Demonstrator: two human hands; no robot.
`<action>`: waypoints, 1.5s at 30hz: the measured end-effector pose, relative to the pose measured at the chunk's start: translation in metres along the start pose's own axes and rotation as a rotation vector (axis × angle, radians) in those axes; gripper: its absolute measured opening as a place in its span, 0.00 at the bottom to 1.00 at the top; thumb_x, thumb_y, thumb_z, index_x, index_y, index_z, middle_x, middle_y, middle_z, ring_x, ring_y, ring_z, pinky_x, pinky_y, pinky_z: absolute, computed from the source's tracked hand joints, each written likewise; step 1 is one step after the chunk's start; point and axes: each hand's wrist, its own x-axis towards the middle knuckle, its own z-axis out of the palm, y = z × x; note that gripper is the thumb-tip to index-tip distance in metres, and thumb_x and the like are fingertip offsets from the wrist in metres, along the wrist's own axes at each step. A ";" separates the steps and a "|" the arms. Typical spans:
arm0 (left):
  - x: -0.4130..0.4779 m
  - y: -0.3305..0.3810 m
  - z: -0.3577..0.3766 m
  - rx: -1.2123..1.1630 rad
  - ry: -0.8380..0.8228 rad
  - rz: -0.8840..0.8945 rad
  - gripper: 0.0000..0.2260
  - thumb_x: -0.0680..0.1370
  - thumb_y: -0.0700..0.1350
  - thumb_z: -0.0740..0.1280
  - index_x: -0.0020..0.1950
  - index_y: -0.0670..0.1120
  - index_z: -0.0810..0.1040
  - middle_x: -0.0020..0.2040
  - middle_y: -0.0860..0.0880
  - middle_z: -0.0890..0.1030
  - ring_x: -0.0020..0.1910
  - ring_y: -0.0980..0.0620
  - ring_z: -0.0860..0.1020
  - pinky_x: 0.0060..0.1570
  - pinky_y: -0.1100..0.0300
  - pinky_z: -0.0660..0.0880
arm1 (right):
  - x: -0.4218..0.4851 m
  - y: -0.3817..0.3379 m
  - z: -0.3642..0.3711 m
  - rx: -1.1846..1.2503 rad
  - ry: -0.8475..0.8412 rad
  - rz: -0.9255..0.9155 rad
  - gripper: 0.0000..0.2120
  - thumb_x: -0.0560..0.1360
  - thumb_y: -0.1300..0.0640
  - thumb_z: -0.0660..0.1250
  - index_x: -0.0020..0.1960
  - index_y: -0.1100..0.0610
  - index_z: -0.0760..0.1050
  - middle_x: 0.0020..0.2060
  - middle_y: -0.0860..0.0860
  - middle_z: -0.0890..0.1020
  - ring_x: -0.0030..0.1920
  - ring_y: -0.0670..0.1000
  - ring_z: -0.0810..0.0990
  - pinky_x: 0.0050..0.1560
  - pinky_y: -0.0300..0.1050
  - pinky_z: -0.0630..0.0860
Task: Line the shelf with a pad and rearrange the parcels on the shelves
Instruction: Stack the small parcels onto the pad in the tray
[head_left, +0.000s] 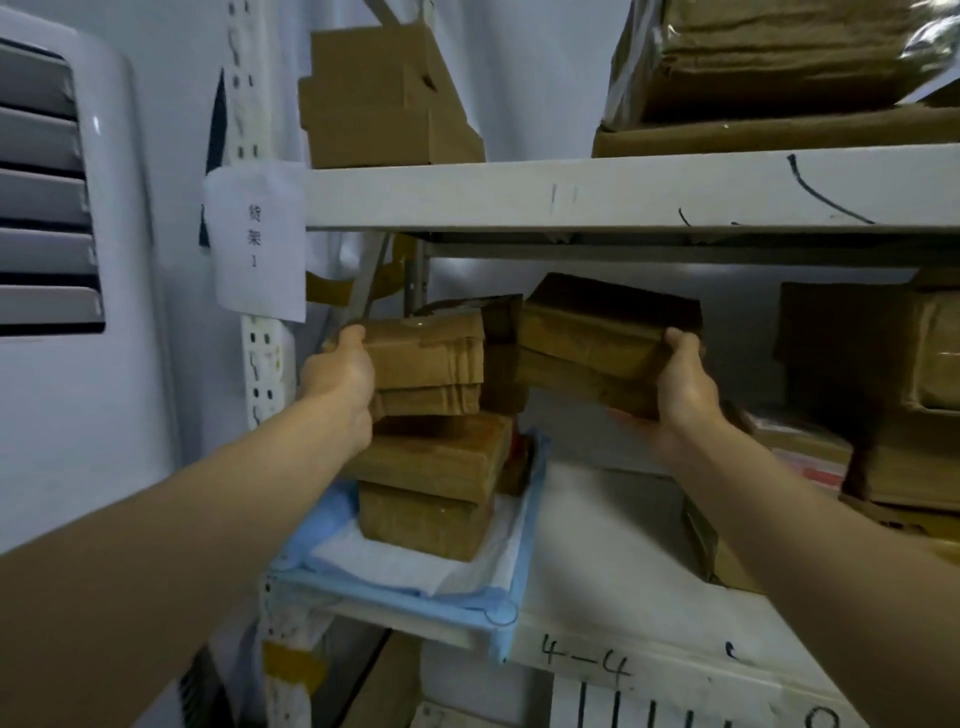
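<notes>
Brown cardboard both sides: the left hand (340, 371) grips the left end of two flat brown cardboard parcels (431, 364), thumb on top. The right hand (685, 384) clamps the right end of a tilted brown cardboard pair (592, 348), held clear above the white metal shelf (597, 545). Both bare arms reach forward. The left pair sits right over a lower stack of brown boxes (431, 483) on the blue-and-white padded liner (415, 577); touching or not, can't tell. Most fingers are hidden behind the boxes.
</notes>
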 end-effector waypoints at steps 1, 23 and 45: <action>-0.004 0.004 -0.007 -0.026 -0.012 0.000 0.23 0.76 0.62 0.64 0.67 0.52 0.71 0.56 0.44 0.79 0.53 0.41 0.79 0.54 0.42 0.80 | -0.003 0.004 0.005 -0.021 0.003 0.007 0.34 0.75 0.36 0.66 0.75 0.50 0.62 0.63 0.55 0.75 0.58 0.60 0.78 0.47 0.57 0.82; -0.008 0.041 -0.043 -0.209 -0.268 -0.109 0.15 0.81 0.55 0.65 0.64 0.50 0.70 0.54 0.42 0.78 0.53 0.41 0.79 0.52 0.44 0.81 | -0.049 0.036 0.091 -0.157 -0.184 0.177 0.25 0.76 0.39 0.67 0.67 0.50 0.68 0.62 0.57 0.72 0.62 0.64 0.74 0.47 0.59 0.84; 0.020 0.065 -0.014 -0.073 -0.193 0.060 0.16 0.79 0.59 0.67 0.57 0.49 0.69 0.56 0.43 0.77 0.56 0.42 0.77 0.58 0.46 0.79 | -0.065 0.037 0.102 -0.688 -0.303 0.075 0.39 0.76 0.29 0.58 0.74 0.56 0.66 0.70 0.58 0.72 0.68 0.62 0.72 0.68 0.56 0.71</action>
